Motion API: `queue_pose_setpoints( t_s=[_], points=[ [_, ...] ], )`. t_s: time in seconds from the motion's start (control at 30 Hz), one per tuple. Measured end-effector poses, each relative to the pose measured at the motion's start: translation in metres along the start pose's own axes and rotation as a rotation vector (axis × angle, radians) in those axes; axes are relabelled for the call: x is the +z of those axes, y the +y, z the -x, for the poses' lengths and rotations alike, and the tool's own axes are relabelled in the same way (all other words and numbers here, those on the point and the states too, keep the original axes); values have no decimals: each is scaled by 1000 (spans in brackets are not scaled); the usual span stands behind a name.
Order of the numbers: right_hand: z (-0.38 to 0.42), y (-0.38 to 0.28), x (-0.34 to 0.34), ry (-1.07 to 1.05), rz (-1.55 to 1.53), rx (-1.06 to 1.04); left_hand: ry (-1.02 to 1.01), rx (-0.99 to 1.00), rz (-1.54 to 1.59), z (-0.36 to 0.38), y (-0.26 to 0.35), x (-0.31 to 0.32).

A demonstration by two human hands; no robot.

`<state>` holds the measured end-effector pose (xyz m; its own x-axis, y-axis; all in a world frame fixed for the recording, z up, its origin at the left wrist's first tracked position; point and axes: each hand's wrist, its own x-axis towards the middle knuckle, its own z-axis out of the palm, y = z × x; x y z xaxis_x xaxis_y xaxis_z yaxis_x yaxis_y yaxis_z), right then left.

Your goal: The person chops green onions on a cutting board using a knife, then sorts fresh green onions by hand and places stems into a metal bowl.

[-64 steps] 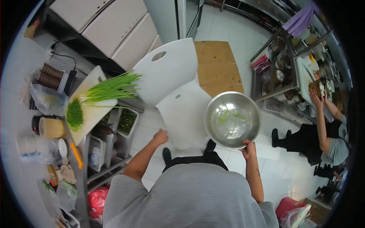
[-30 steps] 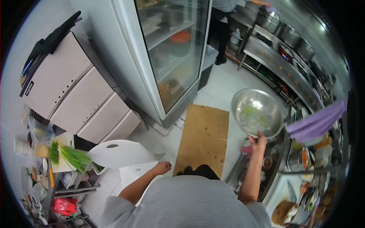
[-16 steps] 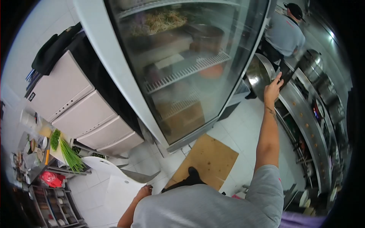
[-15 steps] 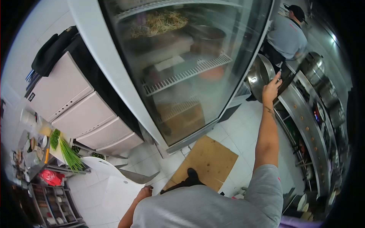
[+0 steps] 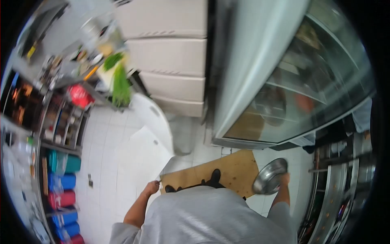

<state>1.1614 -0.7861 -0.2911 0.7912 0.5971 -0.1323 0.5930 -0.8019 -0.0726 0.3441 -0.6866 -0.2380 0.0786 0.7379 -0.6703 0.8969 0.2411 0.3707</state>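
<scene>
My right hand [image 5: 285, 179] grips the rim of a shiny metal bowl [image 5: 269, 175], tilted on its side low at the right; some fingers are hidden by the bowl. At the lower left, my left hand [image 5: 152, 187] is closed beside the lower edge of a white board or sheet [image 5: 145, 151]. Something small and dark shows at its fingertips, too blurred to identify. Brown cardboard [image 5: 239, 171] lies on the floor under my feet, between my two hands.
A glass-door fridge [image 5: 260, 110] stands at the upper right, beside pale drawers [image 5: 166, 57]. Green onions [image 5: 120, 85] lie on a cluttered counter at the left, above a rack with coloured bins [image 5: 63, 181]. Part of another person [image 5: 361, 116] shows beyond the fridge.
The view has swung left. My right hand has gone from spread fingers near the bowl to holding it, and both are now closer to my body. My left hand stays low near the white board.
</scene>
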Motion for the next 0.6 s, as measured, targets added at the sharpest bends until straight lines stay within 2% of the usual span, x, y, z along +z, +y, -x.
queue_pose_setpoints(
  t_s=[0.03,0.07,0.1,0.13,0.23,0.27,0.3,0.33,0.37,0.4,0.43,0.5,0.57,0.6],
  points=[
    [38,-37,-5,-167,-34,-100,9,-16,43,12,-10,-2],
    [66,-74,2,-242,-12,-82,18,-24,80,24,-25,-2],
    [104,-134,-27,-389,105,-121,27,-3,-6,17,-62,15],
    [134,-186,-49,-492,86,-172,23,10,-3,23,-87,19],
    [199,-299,-105,-519,44,-417,36,31,9,41,-144,9],
    [227,-341,-148,-487,-36,-475,67,12,55,50,-158,-1],
    [214,-354,-147,-475,-20,-607,114,8,82,58,-175,-8],
    [261,-398,-217,-517,-280,-717,162,10,107,60,-190,-15],
    [249,-405,-213,-491,-377,-852,205,33,114,61,-197,-24],
    [279,-435,-253,-543,-506,-911,256,58,122,62,-200,-38],
    [305,-461,-278,-507,-482,-899,312,80,134,65,-196,-56],
    [334,-502,-280,-585,-571,-903,556,176,460,91,-137,-105],
    [361,-546,-273,-675,-641,-936,822,451,214,123,-76,-153],
    [373,-567,-260,-728,-664,-954,777,504,118,144,-48,-175]
  ],
)
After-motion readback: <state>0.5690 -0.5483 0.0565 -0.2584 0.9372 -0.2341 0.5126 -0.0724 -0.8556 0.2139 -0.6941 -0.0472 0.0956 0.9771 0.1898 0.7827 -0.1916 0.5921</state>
